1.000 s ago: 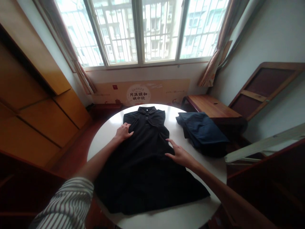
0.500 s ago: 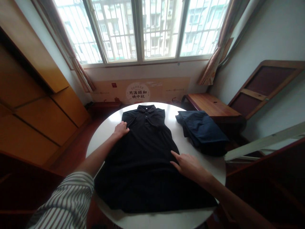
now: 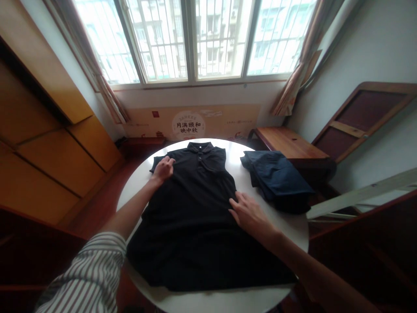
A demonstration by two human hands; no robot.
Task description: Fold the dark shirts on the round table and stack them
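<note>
A black polo shirt (image 3: 195, 208) lies front up on a round white table (image 3: 208, 301), its collar towards the window and its hem towards me. My left hand (image 3: 163, 169) is at the shirt's left shoulder, fingers curled and closed on the cloth near the sleeve, which sticks out past the hand to the left. On the shirt's right side edge rests my right hand (image 3: 250, 214), its fingers apart and touching the cloth. The right sleeve does not show sticking out.
Folded dark blue clothing (image 3: 278, 174) lies on the table's right side, on top of darker cloth. Behind it is a low wooden bench (image 3: 289, 143). Orange-brown cabinets (image 3: 48, 169) stand on the left, and a barred window (image 3: 215, 39) is ahead.
My left hand has moved slightly up and left, and the left sleeve, folded inward before, now sticks out to the left. My right hand has shifted a little up the shirt's edge.
</note>
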